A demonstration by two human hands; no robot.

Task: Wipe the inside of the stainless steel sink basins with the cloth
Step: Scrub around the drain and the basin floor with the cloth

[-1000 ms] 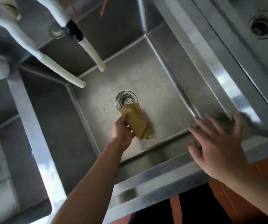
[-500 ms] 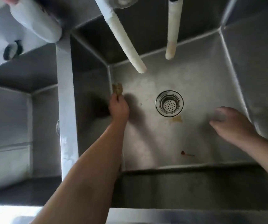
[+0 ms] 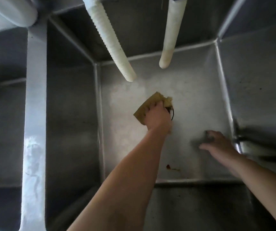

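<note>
I look straight down into a deep stainless steel basin. My left hand grips a yellow-brown cloth and presses it on the basin floor, over the drain, of which only a dark edge shows. My right hand lies low inside the basin at the right, near the right wall; it is blurred, its fingers spread and holding nothing. A small brown stain marks the floor near the front wall.
Two white hoses hang over the basin: a ribbed hose and a smooth hose. A steel divider separates a second basin on the left. A white rounded object sits at the top left.
My left hand has swept the cloth from the basin's left wall rightward onto the drain. My right hand has dropped lower toward the floor on the right.
</note>
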